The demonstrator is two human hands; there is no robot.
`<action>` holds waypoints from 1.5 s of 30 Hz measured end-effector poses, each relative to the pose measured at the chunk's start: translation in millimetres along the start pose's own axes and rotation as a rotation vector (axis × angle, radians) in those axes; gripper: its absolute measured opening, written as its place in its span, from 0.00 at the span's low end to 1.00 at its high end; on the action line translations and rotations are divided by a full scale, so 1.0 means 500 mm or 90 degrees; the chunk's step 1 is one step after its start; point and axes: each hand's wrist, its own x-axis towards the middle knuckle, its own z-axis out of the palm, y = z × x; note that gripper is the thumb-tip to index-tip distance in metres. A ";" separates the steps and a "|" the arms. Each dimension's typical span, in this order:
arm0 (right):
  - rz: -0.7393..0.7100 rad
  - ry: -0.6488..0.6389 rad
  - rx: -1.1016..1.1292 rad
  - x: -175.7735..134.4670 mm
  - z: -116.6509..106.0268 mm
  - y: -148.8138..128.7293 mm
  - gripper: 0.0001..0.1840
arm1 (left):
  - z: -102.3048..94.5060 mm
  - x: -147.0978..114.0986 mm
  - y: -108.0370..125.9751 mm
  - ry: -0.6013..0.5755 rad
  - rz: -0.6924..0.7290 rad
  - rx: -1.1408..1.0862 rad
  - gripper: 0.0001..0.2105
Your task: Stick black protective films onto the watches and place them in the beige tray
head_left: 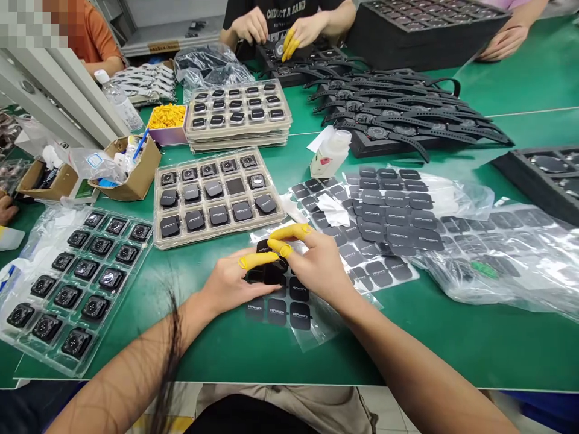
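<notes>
My left hand (236, 278), with a yellow finger cot on its index finger, holds a dark watch case from the side. Yellow cots also cover fingers of my right hand (316, 259), bent over the top of the case. Between them shows a black printed film sticker (263, 246), at my right fingertips. My fingers hide most of the case. Beneath both hands lies a clear sheet with rows of black printed stickers (277, 311). Just beyond stands a plastic tray (217, 240) of watch cases, several covered by black stickers; one compartment has no case.
At left is a clear tray (143, 248) of uncovered watch cases. More sticker sheets (402, 217) and a white bottle (332, 154) lie right. Behind are stacked trays (239, 141), a box of yellow finger cots (167, 117), strapped watches (398, 117) and a co-worker's hands (303, 36).
</notes>
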 end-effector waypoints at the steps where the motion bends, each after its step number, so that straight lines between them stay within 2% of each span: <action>1: -0.011 0.028 -0.012 -0.002 0.005 0.001 0.05 | -0.001 0.001 0.002 -0.004 -0.002 -0.007 0.23; 5: -0.069 0.106 -0.077 -0.006 0.015 0.004 0.08 | 0.000 0.001 0.009 -0.011 -0.013 -0.016 0.23; 8: -0.099 0.114 -0.114 0.000 0.008 0.001 0.06 | 0.004 -0.002 0.010 -0.026 0.002 -0.006 0.23; 12: -0.053 0.024 -0.091 0.011 -0.017 -0.002 0.06 | 0.006 -0.004 0.006 -0.004 0.015 0.017 0.22; 16: -0.019 -0.097 -0.001 0.013 -0.035 -0.001 0.21 | 0.003 -0.002 0.004 0.030 -0.011 0.006 0.23; 18: -0.009 -0.112 0.001 0.011 -0.033 0.001 0.20 | 0.002 0.000 0.005 0.017 -0.009 -0.008 0.23; 24: 0.055 -0.048 0.032 0.015 -0.020 0.003 0.10 | -0.003 0.005 0.008 -0.043 0.014 -0.026 0.22; 29: -0.008 0.026 0.019 0.012 -0.016 0.001 0.03 | -0.001 0.001 0.006 -0.054 0.039 -0.007 0.22; 34: -0.098 0.160 -0.021 0.008 -0.001 0.007 0.04 | 0.003 -0.005 0.014 -0.138 0.014 -0.070 0.22; 37: -0.117 0.167 -0.053 0.008 0.003 0.013 0.05 | -0.001 -0.003 0.019 -0.178 -0.001 -0.103 0.24; 41: -0.140 0.159 -0.071 0.007 0.007 0.012 0.05 | -0.007 0.002 0.023 -0.120 -0.053 -0.079 0.26; 45: -0.148 0.145 -0.026 0.012 0.004 0.004 0.04 | -0.006 0.005 0.030 -0.102 -0.180 -0.116 0.26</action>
